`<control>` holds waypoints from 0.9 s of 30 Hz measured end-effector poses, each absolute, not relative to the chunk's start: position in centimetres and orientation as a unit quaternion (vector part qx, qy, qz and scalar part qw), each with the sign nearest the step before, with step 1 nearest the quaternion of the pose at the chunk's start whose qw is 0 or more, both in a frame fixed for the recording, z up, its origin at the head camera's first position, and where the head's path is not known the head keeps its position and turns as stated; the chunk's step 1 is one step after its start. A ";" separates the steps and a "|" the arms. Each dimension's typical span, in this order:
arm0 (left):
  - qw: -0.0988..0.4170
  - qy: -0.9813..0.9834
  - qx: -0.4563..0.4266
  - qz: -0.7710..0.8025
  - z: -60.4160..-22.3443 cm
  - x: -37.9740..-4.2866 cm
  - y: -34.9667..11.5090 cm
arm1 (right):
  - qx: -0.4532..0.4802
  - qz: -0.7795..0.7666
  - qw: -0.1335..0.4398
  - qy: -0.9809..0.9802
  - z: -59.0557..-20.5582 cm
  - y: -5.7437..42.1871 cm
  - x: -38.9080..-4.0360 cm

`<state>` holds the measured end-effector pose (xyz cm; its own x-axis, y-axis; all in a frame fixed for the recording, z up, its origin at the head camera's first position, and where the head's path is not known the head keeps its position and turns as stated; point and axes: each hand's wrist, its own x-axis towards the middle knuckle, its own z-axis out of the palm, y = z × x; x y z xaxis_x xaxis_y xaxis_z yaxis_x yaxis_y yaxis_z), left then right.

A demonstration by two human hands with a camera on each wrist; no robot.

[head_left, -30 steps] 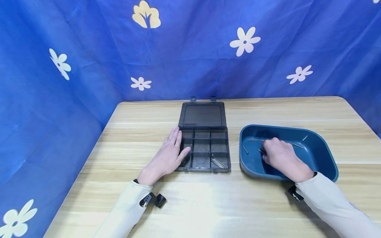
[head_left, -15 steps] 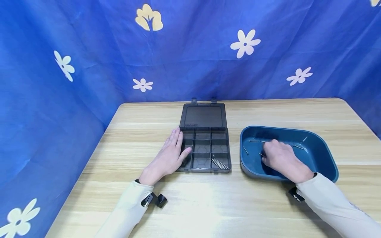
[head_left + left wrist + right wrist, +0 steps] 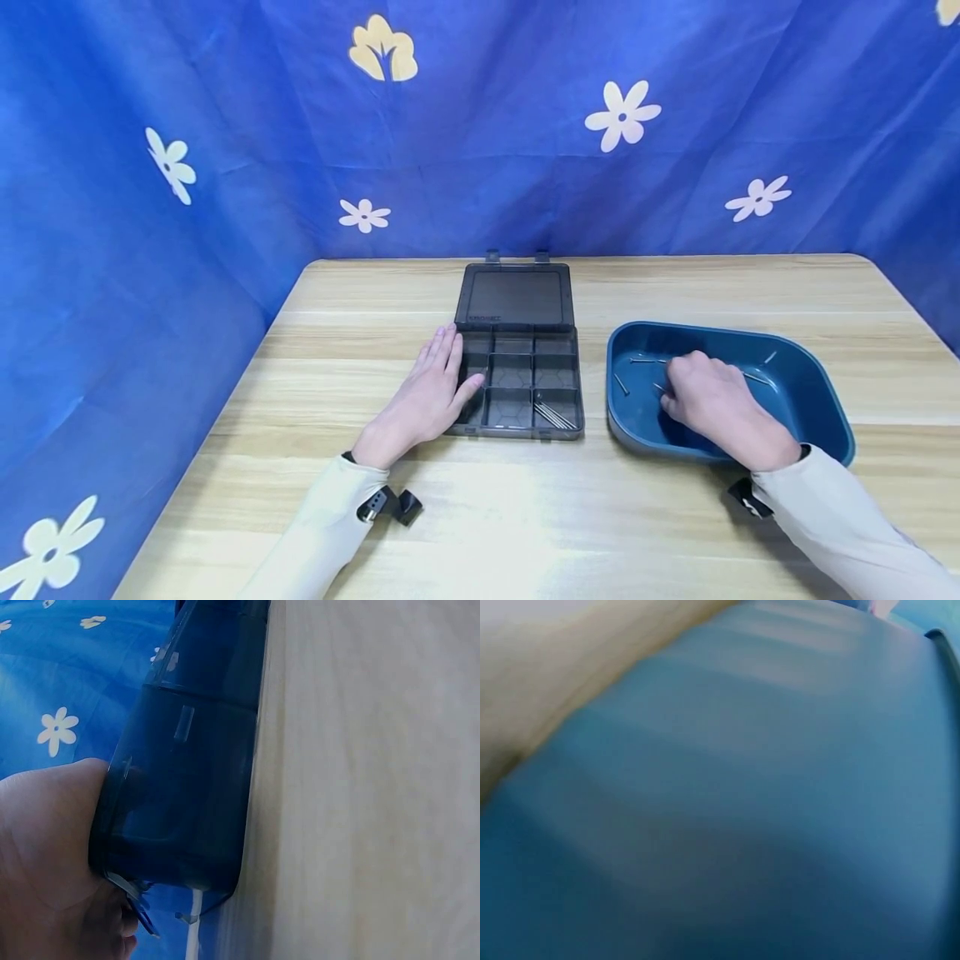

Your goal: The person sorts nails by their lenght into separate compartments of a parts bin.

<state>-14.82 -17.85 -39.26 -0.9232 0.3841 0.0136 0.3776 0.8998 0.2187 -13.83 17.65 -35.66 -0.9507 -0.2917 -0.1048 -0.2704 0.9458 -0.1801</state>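
My left hand (image 3: 422, 398) lies flat, fingers straight, against the box (image 3: 517, 379). My right hand (image 3: 712, 402) curls inside the tub (image 3: 810, 392) over nails (image 3: 621, 383); grip unclear.

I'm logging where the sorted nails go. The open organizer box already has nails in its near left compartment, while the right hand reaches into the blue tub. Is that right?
Not quite. In the head view the nails lie in the near right compartment of the organizer box, not the near left one. The left hand rests at the box's left side. The right hand does reach into the blue tub.
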 end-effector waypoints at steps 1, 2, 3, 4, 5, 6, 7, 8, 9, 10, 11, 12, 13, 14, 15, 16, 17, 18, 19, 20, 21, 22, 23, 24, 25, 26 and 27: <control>0.015 0.975 0.195 0.110 -39.2 -14.8 -17.8 | -0.147 -0.082 0.056 0.984 -35.5 17.6 -13.8; 0.014 0.975 0.195 0.110 -39.2 -14.8 -17.8 | -0.151 -0.082 0.047 0.984 -35.4 17.6 -13.8; 0.013 0.974 0.195 0.111 -39.2 -14.8 -17.8 | -0.155 -0.081 0.039 0.984 -35.3 17.5 -13.8; 0.013 0.974 0.196 0.110 -39.2 -14.8 -17.8 | -0.157 -0.081 0.031 0.984 -35.2 17.5 -13.8; 0.013 0.974 0.197 0.109 -39.2 -14.8 -17.8 | -0.158 -0.082 0.026 0.984 -35.1 17.4 -13.7; 0.012 0.974 0.199 0.110 -39.2 -14.8 -17.8 | -0.160 -0.082 0.021 0.984 -35.1 17.4 -13.7; 0.012 0.974 0.200 0.109 -39.2 -14.9 -17.8 | -0.160 -0.082 0.017 0.984 -35.0 17.4 -13.7; 0.010 0.973 0.202 0.108 -39.2 -14.9 -17.8 | -0.160 -0.083 0.014 0.983 -34.9 17.4 -13.7; 0.010 0.973 0.203 0.108 -39.2 -15.0 -17.8 | -0.160 -0.083 0.012 0.984 -34.9 17.3 -13.7; 0.010 0.973 0.204 0.109 -39.1 -15.0 -17.8 | -0.159 -0.081 0.005 0.984 -34.8 17.3 -13.6; 0.009 0.973 0.205 0.109 -39.1 -15.1 -17.8 | -0.160 -0.079 -0.002 0.984 -34.8 17.3 -13.6; 0.010 0.972 0.206 0.110 -39.0 -15.1 -17.8 | -0.160 -0.076 -0.011 0.984 -34.8 17.2 -13.5; 0.012 0.972 0.206 0.109 -39.0 -15.1 -17.8 | -0.160 -0.072 -0.022 0.984 -34.7 17.2 -13.5; 0.013 0.972 0.207 0.110 -38.9 -15.2 -17.8 | -0.162 -0.068 -0.034 0.984 -34.7 17.1 -13.4; 0.014 0.972 0.207 0.110 -38.9 -15.1 -17.8 | -0.164 -0.064 -0.046 0.983 -34.6 17.0 -13.3; 0.015 0.972 0.206 0.110 -38.9 -15.1 -17.8 | -0.167 -0.061 -0.057 0.982 -34.6 16.9 -13.3; 0.015 0.972 0.206 0.110 -39.0 -15.1 -17.8 | -0.171 -0.060 -0.067 0.981 -34.6 16.7 -13.3; 0.016 0.973 0.204 0.110 -39.0 -15.1 -17.8 | -0.175 -0.058 -0.077 0.980 -34.6 16.6 -13.2; 0.015 0.973 0.203 0.110 -39.0 -15.0 -17.8 | -0.179 -0.056 -0.087 0.978 -34.6 16.4 -13.1; 0.013 0.973 0.203 0.110 -39.1 -15.0 -17.9 | -0.185 -0.054 -0.098 0.976 -34.6 16.3 -13.1; 0.012 0.973 0.201 0.109 -39.1 -15.0 -17.9 | -0.190 -0.051 -0.109 0.974 -34.6 16.1 -13.1; 0.010 0.973 0.201 0.109 -39.2 -14.9 -17.9 | -0.195 -0.047 -0.125 0.972 -34.7 16.0 -13.1; 0.010 0.973 0.201 0.109 -39.2 -14.9 -17.9 | -0.200 -0.045 -0.140 0.969 -34.8 15.9 -13.0; 0.009 0.973 0.201 0.109 -39.3 -14.9 -17.9 | -0.205 -0.043 -0.154 0.965 -34.8 15.8 -13.0; 0.007 0.974 0.201 0.109 -39.3 -14.8 -17.9 | -0.211 -0.042 -0.167 0.962 -34.9 15.6 -13.0; 0.006 0.974 0.201 0.109 -39.4 -14.8 -17.9 | -0.217 -0.041 -0.179 0.959 -35.0 15.5 -13.0; 0.007 0.974 0.201 0.109 -39.4 -14.8 -17.9 | -0.222 -0.041 -0.188 0.956 -35.1 15.4 -13.0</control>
<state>-14.81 -17.94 -39.40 -0.9195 0.3920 0.0303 0.3889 0.8957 0.2153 -12.97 15.42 -35.06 -0.8308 -0.4094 0.3770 -0.4399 0.8980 0.0059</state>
